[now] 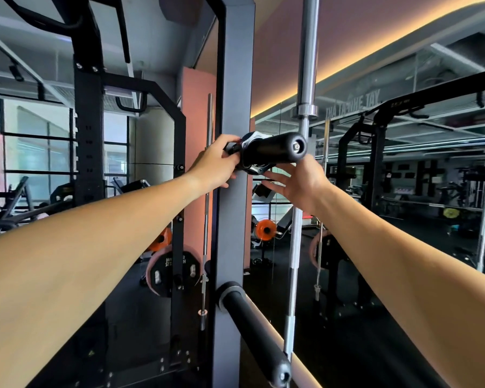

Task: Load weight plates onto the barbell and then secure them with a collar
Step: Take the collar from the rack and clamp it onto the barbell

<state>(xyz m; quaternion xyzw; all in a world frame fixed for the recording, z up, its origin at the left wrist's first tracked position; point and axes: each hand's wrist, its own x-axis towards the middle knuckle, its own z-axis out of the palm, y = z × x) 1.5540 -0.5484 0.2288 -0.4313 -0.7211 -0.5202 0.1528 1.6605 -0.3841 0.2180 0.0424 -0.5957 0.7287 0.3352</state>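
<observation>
Both arms are stretched forward; the collar (251,152), seated on a black storage peg (275,149) of the rack upright (233,219), is gripped by the left hand (216,163), while the right hand (300,183) is held open-fingered just beneath it

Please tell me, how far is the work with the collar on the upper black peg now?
Done: no plates loaded that this view shows. In hand: the left hand grips the black-and-silver clamp collar, which sits around the upper black storage peg on the grey rack post; the open right hand waits just under the peg. Left: taking the collar off and securing plates with it.
</observation>
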